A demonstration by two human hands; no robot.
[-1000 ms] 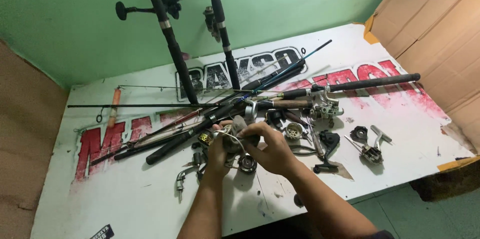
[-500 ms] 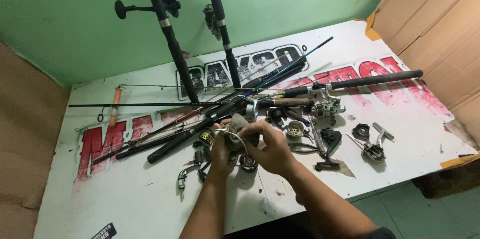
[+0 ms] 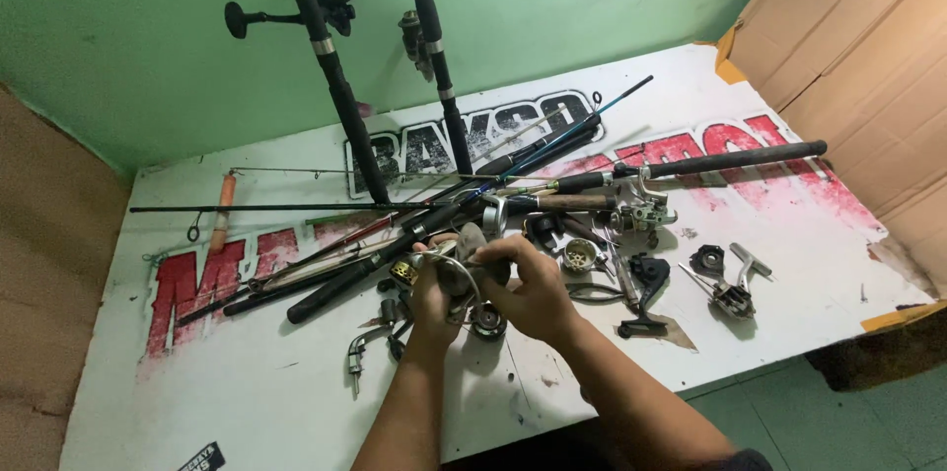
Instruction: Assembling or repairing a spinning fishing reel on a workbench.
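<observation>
Green wall behind the white table (image 3: 247,392): both your hands, left hand (image 3: 431,295) and right hand (image 3: 533,284), clamp a stiff, probably greasy fishing reel (image 3: 464,269); grip its body, not the thin bail wire.

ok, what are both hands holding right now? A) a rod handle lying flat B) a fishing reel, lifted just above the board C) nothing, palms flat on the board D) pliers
B: the left hand and right hand both close on a small metal fishing reel with a wire bail, above the white board amid loose reel parts.
</observation>
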